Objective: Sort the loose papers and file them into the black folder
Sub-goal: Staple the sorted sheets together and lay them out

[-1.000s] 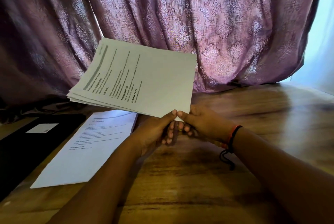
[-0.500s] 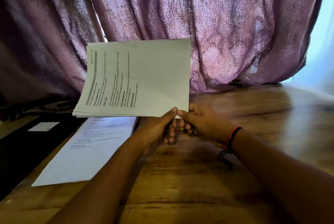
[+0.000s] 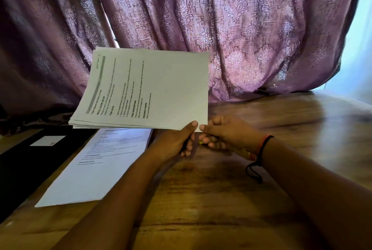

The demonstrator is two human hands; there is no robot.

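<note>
A: What could have gone wrong from there?

B: The stack (image 3: 149, 90) was held up in mid-frame by one corner only, and its far end sagged out over the tabletop (image 3: 221, 199). I judged that the lower sheets could fan apart and slide off to the left, since nothing gripped that end (the edges there looked a little uneven). A slackened pinch would have dropped the lot onto the sheet (image 3: 96, 169) lying below and muddled the sorting.

A: And the hands?

B: Both were curled, neither spread. The left hand (image 3: 175, 143) pinched the stack's near corner, thumb on top and fingers under. The right hand (image 3: 223, 135) met it at the same corner, thumb tip on the paper's edge and fingers tucked beneath. Whether those fingers bore any weight, I could not tell.

A: Where was the folder?

B: The folder (image 3: 30, 161) lay flat at the lower left of the frame, beside the sheet. It looked closed, with nothing filed in it yet.
</note>
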